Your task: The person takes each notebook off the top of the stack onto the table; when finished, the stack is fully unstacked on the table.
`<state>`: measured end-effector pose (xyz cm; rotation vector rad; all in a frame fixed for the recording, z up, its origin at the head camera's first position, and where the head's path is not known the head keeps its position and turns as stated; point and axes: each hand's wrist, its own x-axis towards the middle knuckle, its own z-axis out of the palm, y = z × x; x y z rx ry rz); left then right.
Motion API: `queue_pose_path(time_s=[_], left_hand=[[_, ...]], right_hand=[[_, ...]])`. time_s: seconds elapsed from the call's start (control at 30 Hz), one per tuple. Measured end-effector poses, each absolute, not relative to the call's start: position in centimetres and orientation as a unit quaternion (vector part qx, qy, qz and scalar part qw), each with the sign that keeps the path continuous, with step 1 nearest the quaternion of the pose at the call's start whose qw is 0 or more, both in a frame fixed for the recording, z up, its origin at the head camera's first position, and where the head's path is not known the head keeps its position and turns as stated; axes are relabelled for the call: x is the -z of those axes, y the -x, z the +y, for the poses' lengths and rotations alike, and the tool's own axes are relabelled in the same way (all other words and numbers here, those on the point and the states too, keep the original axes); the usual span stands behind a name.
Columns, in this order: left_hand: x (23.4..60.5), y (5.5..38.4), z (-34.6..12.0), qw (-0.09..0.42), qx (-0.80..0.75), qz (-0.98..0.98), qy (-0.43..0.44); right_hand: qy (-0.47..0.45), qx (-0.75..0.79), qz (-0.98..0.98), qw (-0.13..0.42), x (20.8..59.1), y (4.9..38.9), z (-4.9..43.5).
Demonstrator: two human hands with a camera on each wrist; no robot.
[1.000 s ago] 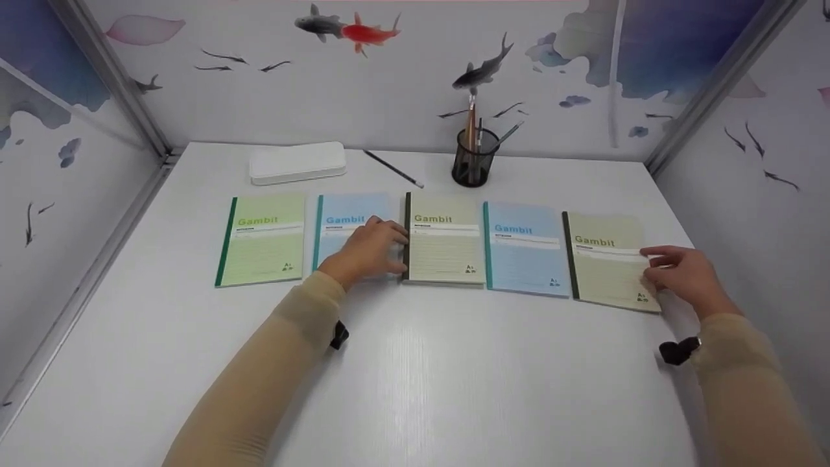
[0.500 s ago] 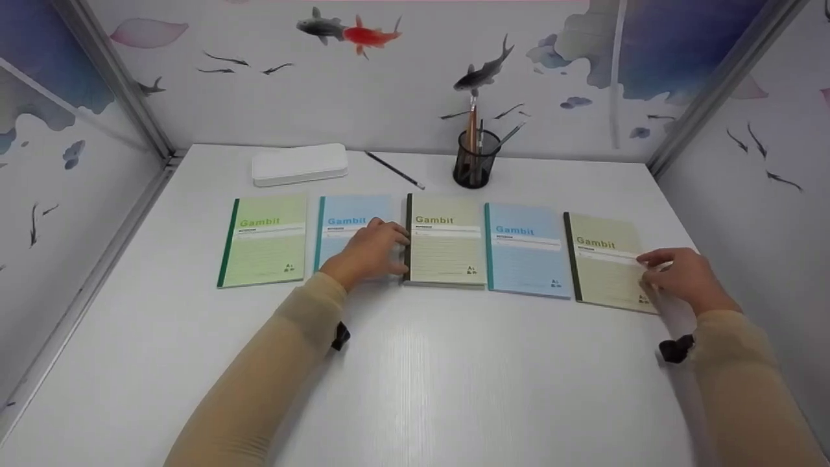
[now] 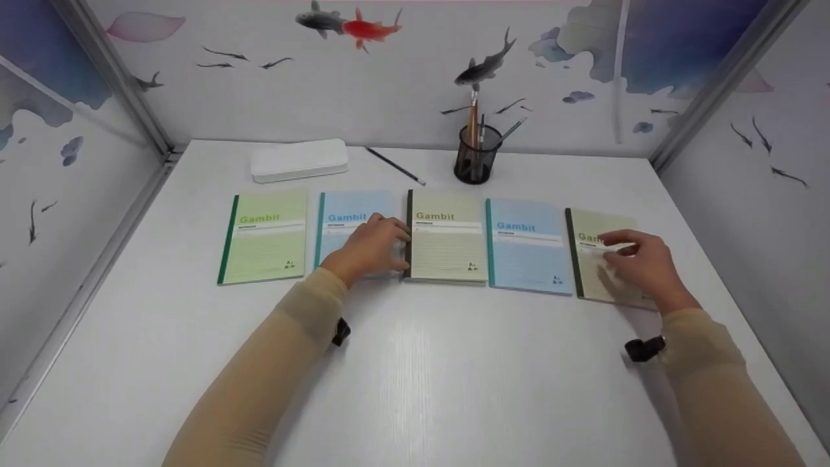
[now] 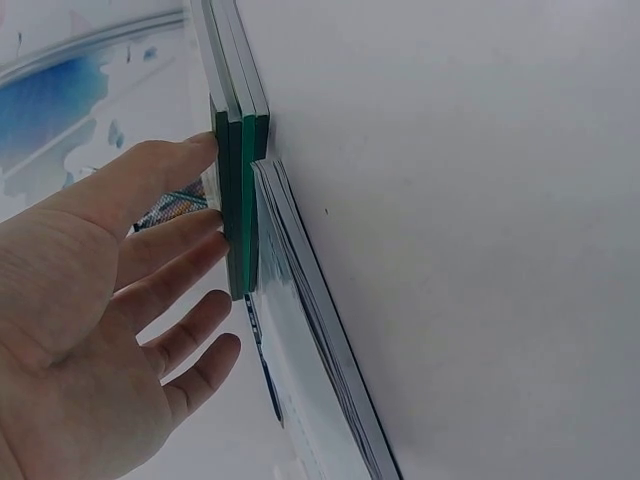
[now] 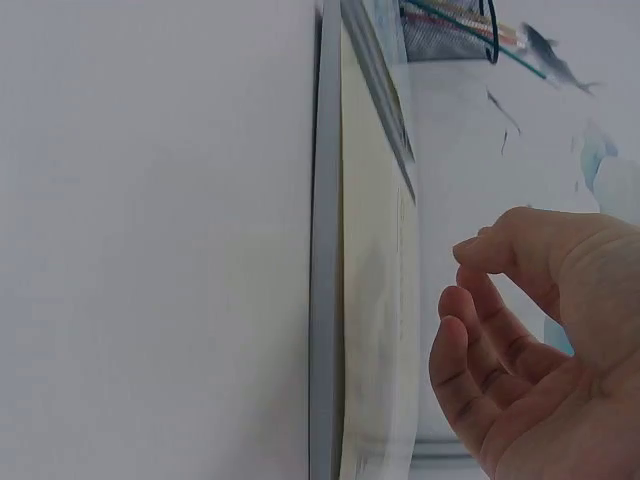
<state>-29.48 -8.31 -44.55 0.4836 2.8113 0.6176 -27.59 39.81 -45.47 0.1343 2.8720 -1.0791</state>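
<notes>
Several "Gambit" notebooks lie in a row on the white table [image 3: 415, 363]. My left hand [image 3: 373, 248] reaches over a blue notebook [image 3: 353, 202], its thumb and fingertips against the dark spine of the middle pale-green notebook [image 3: 447, 253]. In the left wrist view, stacked notebook spines [image 4: 240, 210] show at those fingertips. My right hand [image 3: 645, 263] hovers, fingers bent and holding nothing, over the rightmost olive notebook [image 3: 591, 279], partly hiding it. The right wrist view shows that hand [image 5: 565, 420] apart from the cover [image 5: 375, 270].
Beside them lie a green notebook [image 3: 262, 250] at the left and another blue notebook [image 3: 528, 259]. Behind stand a white case [image 3: 298, 161], a dark pencil [image 3: 394, 165] and a black mesh pen holder [image 3: 476, 162] with brushes. Patterned walls [image 3: 227, 97] enclose the table.
My right hand has left the right edge of the rightmost notebook and moved left, over its cover. The left hand stays at the middle notebook's spine.
</notes>
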Motion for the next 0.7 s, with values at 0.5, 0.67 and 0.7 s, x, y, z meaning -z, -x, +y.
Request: queue_pose_path(time_s=[0.5,0.67,0.7], left_hand=[[44.8,29.3,-8.4,0.11,-0.216,0.956,-0.167],[44.7,29.4,-8.4,0.109,-0.219,0.956,-0.164],[44.7,29.4,-8.3,0.11,-0.218,0.956,-0.164]], right_hand=[[0.012,0.431,0.898,0.085,46.6,29.2,29.0],[0.022,0.448,0.888,0.101,46.5,30.0,26.5],[0.023,0.449,0.887,0.104,46.5,30.2,26.1]])
